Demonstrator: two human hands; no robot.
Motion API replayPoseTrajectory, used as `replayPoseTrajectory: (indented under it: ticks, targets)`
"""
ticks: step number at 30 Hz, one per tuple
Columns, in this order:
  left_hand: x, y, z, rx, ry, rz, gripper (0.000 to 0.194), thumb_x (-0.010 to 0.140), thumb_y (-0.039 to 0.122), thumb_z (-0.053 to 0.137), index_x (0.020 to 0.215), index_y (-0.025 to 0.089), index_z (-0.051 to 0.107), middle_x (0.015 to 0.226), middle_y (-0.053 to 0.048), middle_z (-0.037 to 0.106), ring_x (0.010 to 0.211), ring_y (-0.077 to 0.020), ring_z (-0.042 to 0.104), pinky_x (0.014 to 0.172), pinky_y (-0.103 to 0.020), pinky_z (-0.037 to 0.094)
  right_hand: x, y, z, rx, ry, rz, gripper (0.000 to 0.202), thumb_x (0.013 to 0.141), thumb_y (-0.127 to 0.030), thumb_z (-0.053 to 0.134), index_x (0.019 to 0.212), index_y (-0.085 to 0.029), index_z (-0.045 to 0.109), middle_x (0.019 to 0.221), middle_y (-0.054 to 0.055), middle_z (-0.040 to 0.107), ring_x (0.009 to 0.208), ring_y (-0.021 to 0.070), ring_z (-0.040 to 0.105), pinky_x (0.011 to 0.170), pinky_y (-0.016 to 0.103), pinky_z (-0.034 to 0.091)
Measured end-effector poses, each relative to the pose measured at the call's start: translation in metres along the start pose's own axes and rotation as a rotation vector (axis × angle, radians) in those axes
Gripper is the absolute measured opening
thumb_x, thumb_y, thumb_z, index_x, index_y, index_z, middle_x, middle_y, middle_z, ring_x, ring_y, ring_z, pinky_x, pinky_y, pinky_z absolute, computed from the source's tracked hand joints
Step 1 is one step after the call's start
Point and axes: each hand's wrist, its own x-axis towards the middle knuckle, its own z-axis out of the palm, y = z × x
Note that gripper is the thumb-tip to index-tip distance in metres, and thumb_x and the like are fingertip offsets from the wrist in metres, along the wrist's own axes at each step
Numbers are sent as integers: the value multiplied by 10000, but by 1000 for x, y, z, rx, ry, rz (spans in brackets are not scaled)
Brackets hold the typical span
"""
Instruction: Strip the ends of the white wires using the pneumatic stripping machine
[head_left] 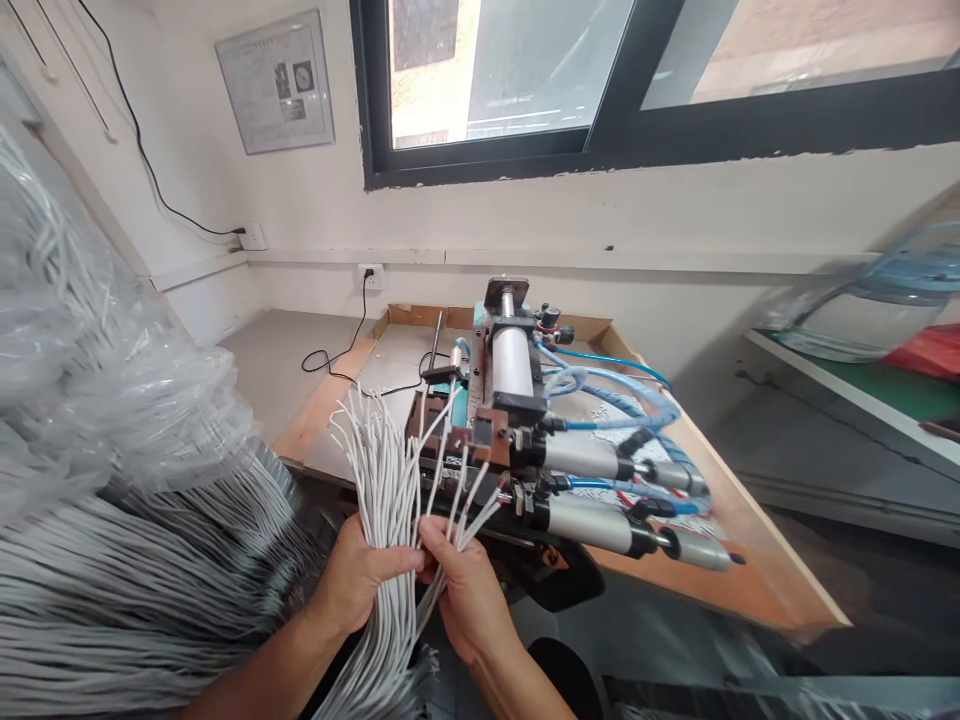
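So the wires [382, 480] are in both hands, lower centre of the frame, just in front of the machine [514, 365] on the counter [322, 405]. Left hand [364, 575] is wrapped round the thick bunch, thumb across the front. Right hand [469, 590] has a few strands pinched, tips fanned out up and right; can't see all its fingertips.

My two cents: keep the left grip snug but not crushing, so the bunch holds together without kinking. Pinch the split-off strands low like that, peel them away gently and check none cross back over. Tips are pretty uneven, so I'd level them while they're loose enough to slide.

Writing-wise, no luck: the framed sheet [277, 85], upper left, has print and little pictures, too small to read. Can't make out any brand on the machine either.
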Motion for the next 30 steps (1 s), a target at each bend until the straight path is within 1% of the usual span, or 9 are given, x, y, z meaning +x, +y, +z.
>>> replayPoseTrajectory:
  ticks: [4, 8, 13, 16, 19, 21, 23, 26, 30]
  targets:
    - [0, -1, -4, 17, 76, -15, 110, 554, 88, 691, 646, 116, 638, 563, -13, 641, 517, -141, 562, 524, -257, 454, -8, 9, -13, -98, 22, -107, 249, 620, -373, 704, 589, -138, 631, 473, -25, 501, 429, 66, 357, 422, 197, 254]
    - [0, -3, -7, -7, 188, -55, 133, 544, 131, 718, 634, 121, 621, 540, -5, 629, 503, -150, 587, 524, -271, 481, -13, 10, -22, -103, 42, -62, 241, 610, -355, 711, 580, -130, 631, 463, -36, 459, 416, 56, 321, 409, 198, 225]
    - [-1, -2, -5, -8, 223, -64, 162, 537, 151, 731, 647, 117, 617, 548, 0, 623, 488, -155, 597, 527, -296, 506, -9, 2, -17, -76, 74, -9, 260, 570, -358, 729, 588, -120, 627, 442, -45, 438, 406, 53, 315, 406, 194, 208]
    - [-2, -2, -5, -6, 221, -52, 162, 533, 137, 727, 649, 125, 614, 540, 11, 618, 468, -149, 590, 490, -278, 492, -4, -3, -13, -64, 34, 18, 260, 573, -356, 725, 628, -120, 630, 445, -57, 426, 398, 45, 299, 404, 190, 193]
    - [-2, -3, -5, -2, 207, -47, 178, 536, 129, 719, 690, 129, 631, 545, 8, 627, 469, -147, 584, 477, -266, 475, 0, -6, -10, -51, -52, 116, 284, 578, -373, 721, 693, -129, 633, 415, -81, 376, 382, 39, 259, 398, 182, 155]
    - [-2, -3, -5, -3, 170, -22, 188, 540, 120, 711, 715, 126, 643, 569, -1, 640, 489, -145, 581, 498, -267, 473, 1, -5, -8, -84, -119, 133, 282, 590, -383, 715, 673, -127, 628, 417, -63, 413, 386, 41, 269, 401, 182, 158]
    - [-2, -3, -4, -6, 107, 6, 168, 549, 117, 700, 710, 121, 650, 586, -11, 651, 517, -156, 583, 526, -278, 474, 0, -2, -8, -138, -135, 45, 271, 603, -378, 710, 624, -122, 623, 446, -31, 473, 406, 50, 309, 410, 190, 198]
    - [-1, -3, -4, 1, 55, 16, 120, 560, 131, 694, 672, 120, 653, 572, -14, 649, 529, -167, 583, 531, -284, 472, -4, 3, -10, -181, -55, -142, 255, 629, -376, 696, 618, -129, 635, 468, -21, 494, 432, 69, 352, 426, 206, 249]
    - [0, -3, -7, -1, 145, -28, 120, 544, 142, 721, 634, 127, 643, 551, -7, 644, 517, -156, 587, 518, -272, 480, -5, 6, -13, -132, 68, -185, 258, 635, -391, 688, 608, -144, 618, 507, -5, 539, 440, 83, 403, 414, 206, 272]
